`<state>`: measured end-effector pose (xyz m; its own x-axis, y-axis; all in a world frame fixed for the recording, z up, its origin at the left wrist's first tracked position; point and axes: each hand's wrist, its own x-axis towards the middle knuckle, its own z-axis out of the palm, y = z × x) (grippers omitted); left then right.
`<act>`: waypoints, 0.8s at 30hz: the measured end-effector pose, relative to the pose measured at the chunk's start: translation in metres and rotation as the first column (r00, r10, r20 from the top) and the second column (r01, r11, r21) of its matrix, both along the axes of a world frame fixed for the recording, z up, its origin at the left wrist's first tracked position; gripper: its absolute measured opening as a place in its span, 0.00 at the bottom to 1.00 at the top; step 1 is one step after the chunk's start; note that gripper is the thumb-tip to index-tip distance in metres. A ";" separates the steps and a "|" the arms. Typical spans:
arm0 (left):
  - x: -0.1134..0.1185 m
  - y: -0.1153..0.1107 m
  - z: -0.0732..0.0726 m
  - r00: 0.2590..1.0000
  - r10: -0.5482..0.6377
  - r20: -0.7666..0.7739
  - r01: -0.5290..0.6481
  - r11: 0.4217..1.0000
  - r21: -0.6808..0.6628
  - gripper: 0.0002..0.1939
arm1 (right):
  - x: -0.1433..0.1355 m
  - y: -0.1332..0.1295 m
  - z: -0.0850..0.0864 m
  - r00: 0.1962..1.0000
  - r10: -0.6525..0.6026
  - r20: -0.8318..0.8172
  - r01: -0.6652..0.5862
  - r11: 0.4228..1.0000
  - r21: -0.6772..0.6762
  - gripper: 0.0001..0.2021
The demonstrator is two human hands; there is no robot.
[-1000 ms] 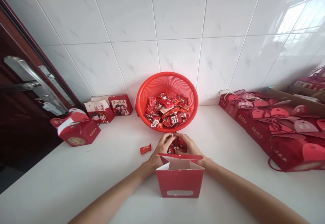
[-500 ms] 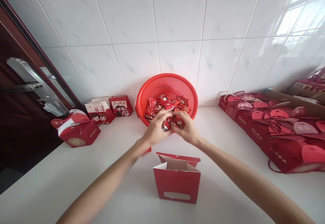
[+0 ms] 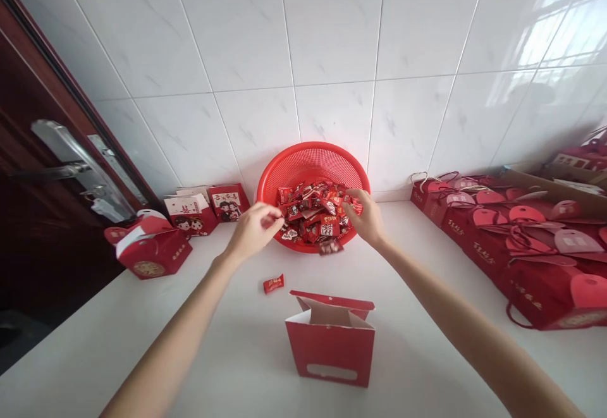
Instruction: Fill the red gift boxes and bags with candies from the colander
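A red mesh basket (image 3: 313,152) holds a heap of red-wrapped candies (image 3: 313,212). At its left rim is my left hand (image 3: 256,228), its fingers curled with thumb and fingertips close together; whether anything is between them is too small to tell. My right hand (image 3: 364,215) is over the right side of the basket, fingers apart and holding nothing. One dark red candy (image 3: 331,247) is at the basket's front rim. Nearer to me, a red paper box (image 3: 331,350) stands upright with its top open. A single candy (image 3: 274,284) lies on the white table left of it.
Several filled-out red gift boxes (image 3: 502,234) stand in rows at the right. At the left are a red box with raised flaps (image 3: 154,250) and small printed boxes (image 3: 190,212) against the tiled wall. A dark door (image 3: 42,203) borders the table's left side.
My hands have moved apart, left and right, and the candies held between them are now out of my right hand. One candy is at the basket's front rim.
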<state>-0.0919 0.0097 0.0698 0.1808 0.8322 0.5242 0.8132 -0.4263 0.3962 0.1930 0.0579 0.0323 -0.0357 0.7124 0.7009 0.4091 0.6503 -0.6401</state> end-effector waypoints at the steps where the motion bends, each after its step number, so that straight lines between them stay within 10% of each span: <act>1: -0.010 -0.013 -0.004 0.999 0.007 -0.043 -0.013 0.992 -0.125 0.16 | 0.006 -0.008 -0.007 1.000 -0.015 -0.018 0.015 1.000 0.001 0.11; 7: -0.027 -0.049 -0.033 0.968 -0.031 -0.250 -0.118 0.820 -0.559 0.24 | 0.008 -0.048 -0.050 1.000 0.027 -0.006 -0.027 0.999 -0.029 0.06; 14: 0.003 -0.055 -0.043 0.957 -0.163 -0.241 -0.027 0.776 -0.630 0.09 | 0.009 -0.075 -0.068 0.762 0.538 0.362 -0.478 0.843 -0.247 0.09; 24: 0.047 -0.063 -0.041 0.975 -0.189 0.113 0.220 0.825 -0.520 0.11 | 0.016 -0.070 -0.083 0.748 0.566 0.345 -0.484 0.822 -0.298 0.27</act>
<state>-0.0447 -0.0530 0.0288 0.3624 0.9315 0.0313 0.7011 -0.2946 0.6493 0.2095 -0.0121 -0.0505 -0.6893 0.6049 0.3986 0.2811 0.7305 -0.6224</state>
